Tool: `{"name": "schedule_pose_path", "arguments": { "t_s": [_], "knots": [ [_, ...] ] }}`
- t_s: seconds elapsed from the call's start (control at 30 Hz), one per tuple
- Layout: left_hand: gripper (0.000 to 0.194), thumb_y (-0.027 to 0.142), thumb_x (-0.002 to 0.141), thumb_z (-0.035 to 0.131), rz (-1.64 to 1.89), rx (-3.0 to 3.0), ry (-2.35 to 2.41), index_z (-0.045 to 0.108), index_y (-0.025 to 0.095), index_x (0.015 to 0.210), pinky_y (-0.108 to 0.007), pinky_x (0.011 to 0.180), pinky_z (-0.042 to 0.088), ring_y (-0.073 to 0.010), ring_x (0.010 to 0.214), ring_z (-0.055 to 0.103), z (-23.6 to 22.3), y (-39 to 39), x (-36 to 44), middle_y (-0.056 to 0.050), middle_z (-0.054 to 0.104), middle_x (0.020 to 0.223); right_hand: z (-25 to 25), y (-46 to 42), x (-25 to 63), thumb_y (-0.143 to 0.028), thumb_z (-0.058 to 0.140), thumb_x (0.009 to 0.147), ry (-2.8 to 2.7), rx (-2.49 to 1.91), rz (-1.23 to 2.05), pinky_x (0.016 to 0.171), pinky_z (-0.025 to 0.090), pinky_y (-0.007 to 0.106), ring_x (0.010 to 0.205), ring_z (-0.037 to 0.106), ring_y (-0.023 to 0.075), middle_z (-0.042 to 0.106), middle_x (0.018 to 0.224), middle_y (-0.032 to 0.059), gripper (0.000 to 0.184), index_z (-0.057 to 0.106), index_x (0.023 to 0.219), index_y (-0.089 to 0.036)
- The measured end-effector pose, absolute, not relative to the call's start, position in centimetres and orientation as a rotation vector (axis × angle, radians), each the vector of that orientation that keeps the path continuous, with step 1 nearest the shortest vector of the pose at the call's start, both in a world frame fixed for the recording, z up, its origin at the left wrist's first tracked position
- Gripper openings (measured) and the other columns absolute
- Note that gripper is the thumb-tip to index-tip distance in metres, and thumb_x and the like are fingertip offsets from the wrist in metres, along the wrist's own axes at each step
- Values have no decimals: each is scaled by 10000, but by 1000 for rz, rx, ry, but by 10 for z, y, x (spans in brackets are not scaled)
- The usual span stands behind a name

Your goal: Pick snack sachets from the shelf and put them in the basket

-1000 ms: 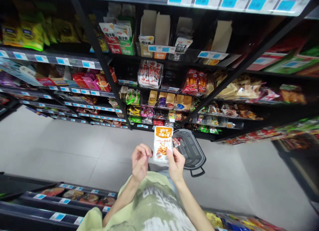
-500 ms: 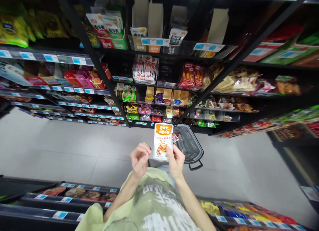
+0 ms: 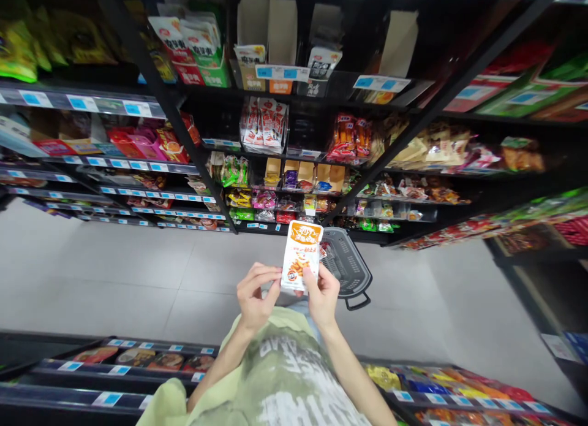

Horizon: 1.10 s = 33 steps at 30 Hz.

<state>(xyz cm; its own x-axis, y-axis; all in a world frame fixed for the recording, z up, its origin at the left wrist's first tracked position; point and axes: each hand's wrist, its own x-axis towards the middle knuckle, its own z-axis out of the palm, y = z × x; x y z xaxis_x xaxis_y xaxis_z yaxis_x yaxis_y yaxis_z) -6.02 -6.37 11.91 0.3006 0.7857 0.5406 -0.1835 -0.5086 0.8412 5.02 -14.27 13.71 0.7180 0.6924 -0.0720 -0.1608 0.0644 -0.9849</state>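
Two hands stand slightly apart: the right hand [image 3: 324, 297] has the orange-and-white packet [image 3: 301, 254] pinched at its lower right, thumb across the front; the left hand [image 3: 256, 297] brings its fingertips to the packet's left edge, though whether they grip I cannot tell. Below and to the right of the right hand, a grey basket [image 3: 353, 268] is partly covered by the packet. Ahead of both hands, snack shelves [image 3: 184, 168] span the view; a low rack [image 3: 156, 377] edges in behind the left hand. Grey floor [image 3: 124, 273] stretches leftward from the left hand and rightward past the basket.
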Motion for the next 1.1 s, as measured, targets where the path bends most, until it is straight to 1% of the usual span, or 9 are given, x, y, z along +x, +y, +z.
{"name": "schedule_pose_path", "arguments": {
  "t_s": [0.13,0.23,0.4,0.57,0.7,0.93,1.1],
  "knots": [
    [192,123,817,672,1383,1732,550,748,242,947,-356,695,505,-194,785,666,119,-63,-59,-57,748,887,135,-142,52,-477,662,841,-461,-1375,693,379,458,242,424,519,119,669,644,23,320,665,818,-158],
    [273,90,806,676,1426,1803,558,748,267,1001,-356,696,505,-187,782,661,119,-63,-59,-53,752,925,135,-141,53,-475,668,836,-458,-1377,683,376,445,235,418,503,111,644,615,8,316,671,811,-160],
    [387,51,783,685,1494,1940,564,736,301,1074,-343,646,516,-183,753,654,118,-61,-59,-50,762,958,137,-139,55,-462,672,837,-444,-1369,670,378,424,227,422,491,108,624,603,-5,295,678,812,-168],
    [423,41,775,686,1510,2007,562,726,310,1099,-346,647,525,-191,760,665,118,-57,-58,-46,764,966,139,-136,56,-453,677,833,-442,-1375,642,377,416,220,426,486,105,607,592,-9,293,665,783,-165],
    [422,37,774,686,1507,1992,570,725,299,1102,-347,663,530,-190,765,667,115,-56,-58,-45,763,971,137,-133,57,-458,676,833,-420,-1362,684,375,418,224,429,481,104,608,606,-11,295,659,795,-166],
    [406,40,782,692,1533,2004,578,727,292,1099,-338,657,537,-184,768,670,113,-53,-56,-43,763,974,129,-128,58,-429,687,833,-388,-1284,720,350,389,214,407,456,93,579,573,-27,277,648,784,-160],
    [412,23,783,693,1563,2048,563,722,282,1103,-325,648,543,-170,760,669,116,-49,-55,-43,767,967,129,-125,59,-378,686,853,-401,-1232,720,348,386,193,396,471,83,575,550,-38,245,645,760,-155]
  ]
}}
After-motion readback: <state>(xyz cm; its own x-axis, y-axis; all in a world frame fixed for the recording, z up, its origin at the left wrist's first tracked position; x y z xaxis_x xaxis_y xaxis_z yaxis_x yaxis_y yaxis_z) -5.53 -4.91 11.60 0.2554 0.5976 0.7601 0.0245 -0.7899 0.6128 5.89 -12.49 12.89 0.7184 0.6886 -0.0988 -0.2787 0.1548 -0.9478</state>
